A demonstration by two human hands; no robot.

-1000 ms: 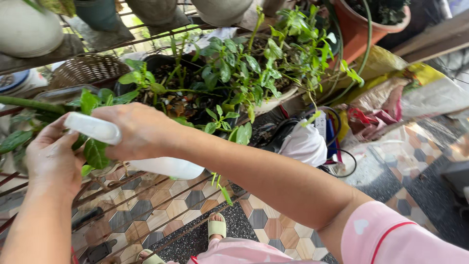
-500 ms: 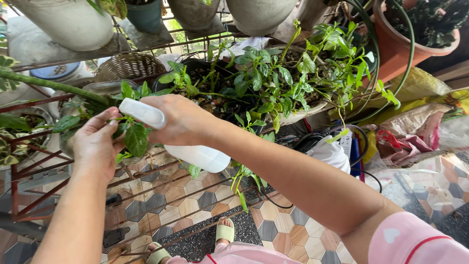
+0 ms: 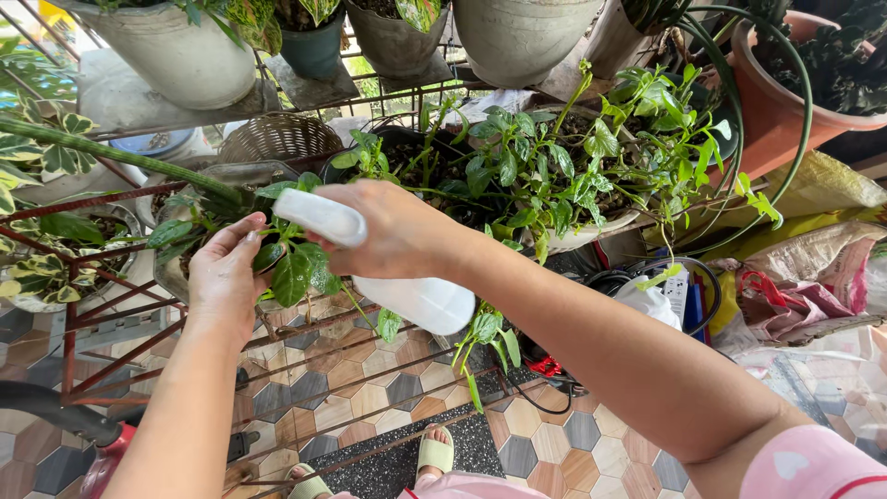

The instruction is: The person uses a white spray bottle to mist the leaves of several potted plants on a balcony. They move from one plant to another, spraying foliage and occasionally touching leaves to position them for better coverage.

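Observation:
My right hand [image 3: 397, 229] grips a white spray bottle [image 3: 416, 300], its nozzle head [image 3: 319, 216] pointing left at a small plant. My left hand [image 3: 224, 277] cups the wet green leaves [image 3: 294, 273] of that plant, fingers touching them from the left. The plant grows in a grey pot [image 3: 176, 268] on a rusty metal rack [image 3: 102, 314]. Just behind stands a dark pot with leafy green stems [image 3: 527, 171].
Grey and green pots [image 3: 176, 55] line the upper shelf, a wicker basket [image 3: 277, 137] below them. A terracotta pot [image 3: 785, 111] sits at right, with bags [image 3: 795, 268] and cables on the patterned tile floor [image 3: 545, 434]. My sandalled feet [image 3: 434, 453] show below.
The view has shifted so the plants, my hands and the bottle sit further right and lower in the frame. My left hand now holds the leaves closer to the nozzle; the leaves look wet.

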